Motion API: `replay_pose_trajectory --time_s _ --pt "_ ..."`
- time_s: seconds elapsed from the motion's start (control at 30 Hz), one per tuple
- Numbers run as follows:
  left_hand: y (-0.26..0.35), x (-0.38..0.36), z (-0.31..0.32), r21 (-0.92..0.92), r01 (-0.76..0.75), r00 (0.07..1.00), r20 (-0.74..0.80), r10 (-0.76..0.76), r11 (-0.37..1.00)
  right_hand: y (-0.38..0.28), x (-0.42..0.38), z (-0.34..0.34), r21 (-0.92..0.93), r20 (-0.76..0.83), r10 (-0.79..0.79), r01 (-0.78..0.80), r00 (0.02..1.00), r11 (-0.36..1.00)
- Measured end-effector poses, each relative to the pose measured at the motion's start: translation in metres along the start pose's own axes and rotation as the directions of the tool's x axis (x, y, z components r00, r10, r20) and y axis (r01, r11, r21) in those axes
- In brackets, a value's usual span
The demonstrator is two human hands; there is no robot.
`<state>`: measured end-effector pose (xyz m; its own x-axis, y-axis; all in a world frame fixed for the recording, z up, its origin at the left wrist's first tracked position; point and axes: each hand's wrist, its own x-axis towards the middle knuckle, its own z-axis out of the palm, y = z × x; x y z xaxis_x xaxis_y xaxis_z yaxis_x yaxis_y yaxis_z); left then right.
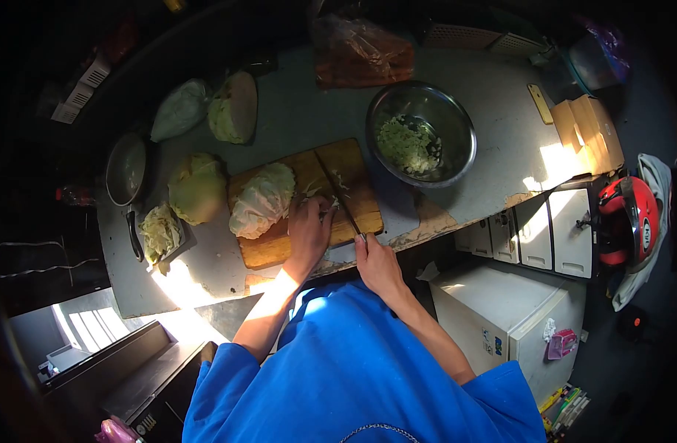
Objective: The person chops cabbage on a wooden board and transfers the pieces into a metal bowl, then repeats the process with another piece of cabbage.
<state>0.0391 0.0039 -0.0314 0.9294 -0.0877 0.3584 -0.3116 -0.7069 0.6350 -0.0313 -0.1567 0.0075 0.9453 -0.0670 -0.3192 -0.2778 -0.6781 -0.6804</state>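
A wooden cutting board [275, 249] lies near the front edge of the table. On its left part rests a large pale cabbage piece [263, 201]. My left hand [309, 227] is on the board just right of that piece, fingers curled down over a small bit of cabbage, mostly hidden beneath them. My right hand [379, 264] grips the handle of a knife [335, 186], whose long blade slants across the board beside my left fingertips. A few cabbage shreds [340, 179] lie by the blade. Chopped cabbage [410, 145] sits inside a steel bowl [462, 148] beyond the board.
Left of the board are a whole cabbage [196, 188], loose cut leaves [160, 230] and a frying pan [127, 170]. Behind stand another cabbage [233, 108] and a plastic bag [179, 109]. A phone [540, 104] and cardboard box [588, 134] lie at right, above drawers [571, 230].
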Motion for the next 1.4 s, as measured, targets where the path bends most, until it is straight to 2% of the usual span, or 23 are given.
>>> replay_pose_trajectory --time_s 0.07,0.13,0.27,0.37,0.47,0.53,0.73,0.83,0.93,1.03,1.07,1.13,1.4 --pt "0.002 -0.003 0.0 0.0 -0.045 0.999 -0.015 0.045 0.999 -0.001 -0.002 -0.003 0.036 -0.004 -0.006 0.006 1.0 0.999" --pt "0.007 -0.001 -0.003 0.066 -0.009 1.0 -0.008 0.01 0.998 -0.003 -0.008 -0.011 0.075 0.004 0.035 -0.035 0.999 0.997" --pt "0.001 0.004 0.004 0.016 0.038 0.999 -0.022 -0.038 0.999 0.0 -0.018 -0.007 0.12 -0.01 0.019 -0.018 1.0 0.993" --pt "-0.011 0.003 0.011 0.028 0.077 0.996 0.049 -0.079 0.997 0.001 -0.018 0.0 0.079 -0.032 -0.018 0.02 0.999 0.997" --pt "-0.005 0.004 0.01 0.0 0.035 0.999 -0.023 -0.035 0.999 0.001 -0.016 -0.001 0.054 -0.01 0.013 -0.013 1.0 0.998" --pt "0.001 0.001 0.008 -0.094 0.136 0.991 0.014 -0.135 0.986 0.002 -0.015 0.0 0.021 -0.006 0.008 -0.008 1.0 1.0" --pt "-0.006 0.003 0.009 -0.103 0.082 0.997 0.022 -0.08 0.991 -0.007 -0.012 -0.004 -0.147 0.038 0.054 -0.048 0.998 0.988" --pt "-0.004 0.005 0.002 -0.095 0.069 0.996 0.055 -0.064 0.993 -0.001 -0.009 -0.001 -0.067 -0.007 0.018 -0.019 1.0 0.998" --pt "-0.004 0.004 -0.003 -0.084 0.059 0.997 0.057 -0.054 0.995 0.003 -0.008 -0.003 0.037 0.024 -0.007 0.006 1.0 0.999" --pt "-0.004 0.004 0.0 -0.082 0.09 0.995 0.046 -0.086 0.993 0.0 -0.013 -0.005 0.058 -0.011 0.013 -0.013 1.0 0.998" --pt "-0.003 0.004 0.001 -0.083 0.092 0.995 0.044 -0.088 0.992 -0.002 -0.015 -0.006 0.056 -0.01 0.012 -0.011 1.0 0.998" --pt "0.001 0.004 0.0 -0.13 0.191 0.981 0.057 -0.185 0.973 -0.004 -0.019 -0.006 0.055 -0.005 -0.009 0.01 1.0 0.998" --pt "-0.006 0.001 0.007 -0.115 0.173 0.985 0.022 -0.171 0.978 -0.005 -0.016 0.004 -0.04 0.01 0.008 -0.008 1.0 0.999"
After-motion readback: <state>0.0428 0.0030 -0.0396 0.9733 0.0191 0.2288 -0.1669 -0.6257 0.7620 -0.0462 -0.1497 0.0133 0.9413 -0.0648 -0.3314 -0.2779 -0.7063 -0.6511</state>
